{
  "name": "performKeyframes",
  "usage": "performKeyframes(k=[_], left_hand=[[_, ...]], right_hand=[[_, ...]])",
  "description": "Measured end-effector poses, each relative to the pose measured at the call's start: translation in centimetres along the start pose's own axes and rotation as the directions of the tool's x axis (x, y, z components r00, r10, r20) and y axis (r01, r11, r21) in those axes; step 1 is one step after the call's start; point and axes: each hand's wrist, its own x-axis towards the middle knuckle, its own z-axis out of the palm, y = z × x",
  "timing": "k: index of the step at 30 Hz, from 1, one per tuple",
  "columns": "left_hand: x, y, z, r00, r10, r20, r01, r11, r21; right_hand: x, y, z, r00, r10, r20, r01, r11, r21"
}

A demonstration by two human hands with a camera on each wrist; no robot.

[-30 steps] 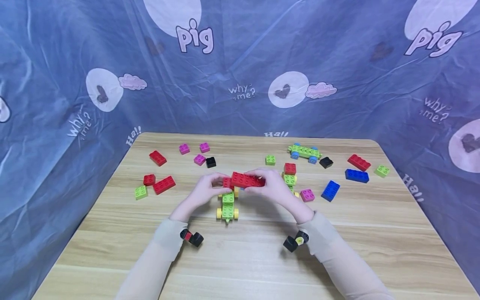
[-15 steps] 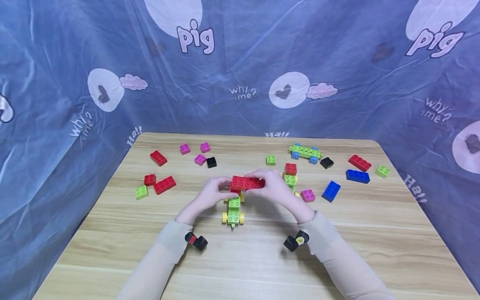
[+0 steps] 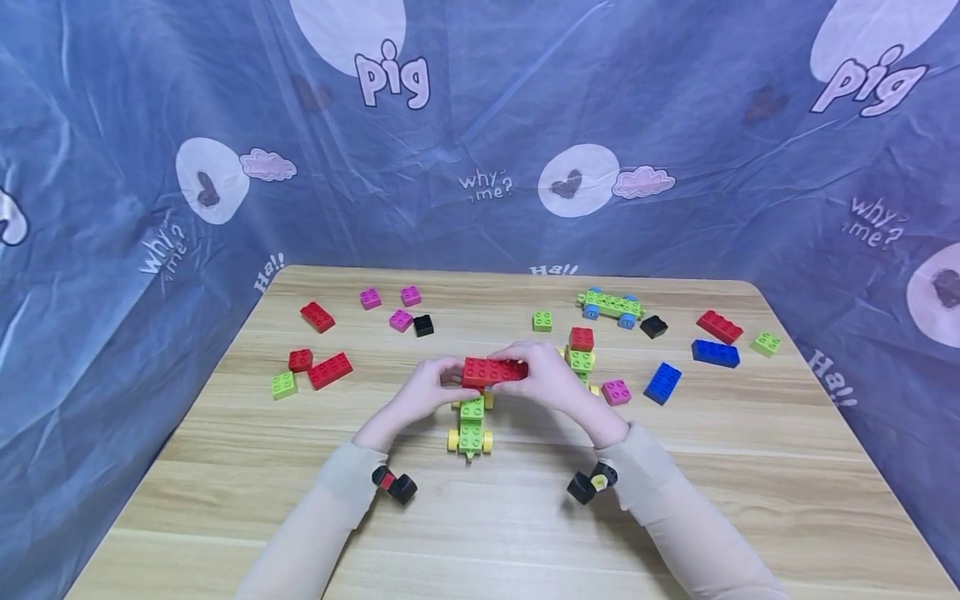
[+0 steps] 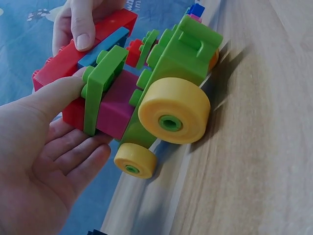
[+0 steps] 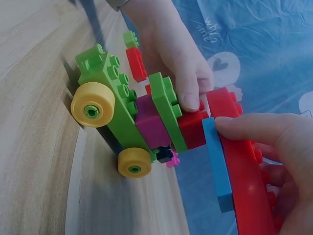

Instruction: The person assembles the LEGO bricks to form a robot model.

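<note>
My right hand (image 3: 542, 372) pinches a long red brick (image 3: 486, 372), with a thin blue plate (image 5: 218, 169) against its underside. My left hand (image 3: 426, 390) grips a small red brick (image 5: 191, 129) at the top of a stack, thumb on one side. Beneath that brick come a green plate (image 5: 165, 110) and a magenta brick (image 4: 117, 105), on a green wheeled base (image 3: 471, 435) with yellow wheels (image 4: 168, 110). The long brick is right over the small one; whether the pieces are joined, I cannot tell.
Behind my right hand stands another green wheeled base (image 3: 580, 361) with a red brick (image 3: 581, 338). A blue-wheeled base (image 3: 613, 305) is farther back. Loose red bricks (image 3: 329, 371) lie left and blue bricks (image 3: 663, 382) right, among several small bricks on the wooden table (image 3: 480, 533).
My left hand has shifted the wheeled stack rightward and slightly nearer, and its small red top brick has gone under the long red brick. The long brick has dropped slightly; my right hand barely moved.
</note>
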Motion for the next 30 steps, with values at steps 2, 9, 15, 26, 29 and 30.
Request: performKeyframes(k=[2, 9, 15, 26, 29, 30], left_hand=[[0.01, -0.03, 0.06, 1.000, 0.005, 0.002, -0.005, 1.000, -0.006], [-0.08, -0.19, 0.17, 1.000, 0.025, 0.006, -0.025, 0.999, -0.020], [-0.11, -0.19, 0.20, 1.000, 0.016, 0.011, -0.016, 1.000, -0.015], [-0.03, -0.24, 0.09, 1.000, -0.001, 0.014, 0.001, 1.000, -0.014], [0.00, -0.31, 0.05, 1.000, -0.001, 0.015, 0.001, 1.000, -0.013], [0.00, -0.33, 0.04, 1.000, 0.001, 0.016, -0.001, 1.000, -0.013]], right_hand=[[-0.01, 0.02, 0.07, 1.000, 0.002, 0.000, -0.002, 1.000, -0.004], [-0.07, 0.03, 0.22, 1.000, 0.000, -0.002, 0.000, 1.000, -0.018], [-0.11, 0.05, 0.27, 1.000, -0.003, 0.013, 0.003, 0.999, -0.045], [-0.01, -0.24, 0.29, 1.000, 0.015, 0.026, -0.014, 0.997, -0.071], [0.03, -0.29, 0.29, 1.000, 0.010, 0.028, -0.008, 0.997, -0.079], [0.04, -0.29, 0.29, 1.000, 0.008, 0.028, -0.006, 0.997, -0.081]])
